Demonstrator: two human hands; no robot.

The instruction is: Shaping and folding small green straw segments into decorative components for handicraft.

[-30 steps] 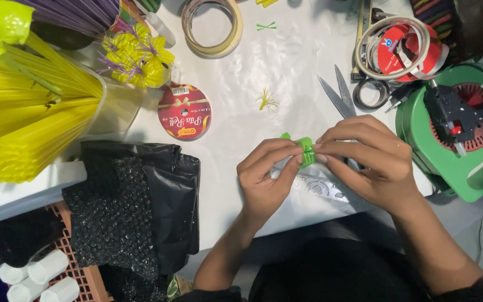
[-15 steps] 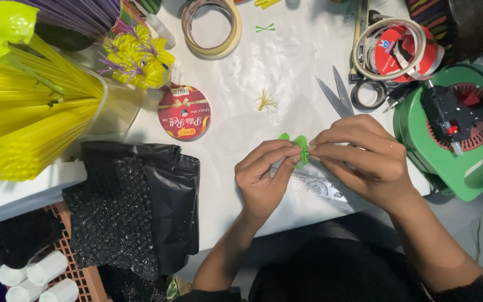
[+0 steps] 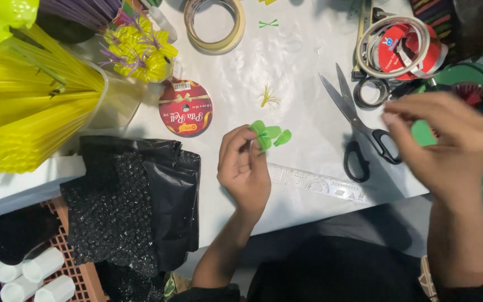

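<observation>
My left hand (image 3: 244, 165) pinches a small green leaf cluster (image 3: 269, 135) made of folded ribbon, held just above the white table (image 3: 286, 61). My right hand (image 3: 440, 142) is blurred at the right, raised over the green tape dispenser (image 3: 470, 75); its fingers are curled, and a bit of green shows by them, but whether it holds anything is unclear. Black-handled scissors (image 3: 359, 131) lie between the two hands. A clear ruler (image 3: 317, 183) lies at the table's near edge under the left hand.
A red ribbon spool (image 3: 185, 107), a tiny yellow tuft (image 3: 268, 98), a tape roll (image 3: 214, 18) and a red tape spool (image 3: 401, 47) lie on the table. Yellow strips (image 3: 26, 106) and yellow flowers (image 3: 140, 49) stand left. A black plastic bag (image 3: 132, 204) hangs off the edge.
My hands were together on the green piece. Now the right hand has let go and swung right toward the dispenser, while the left hand keeps the leaf cluster.
</observation>
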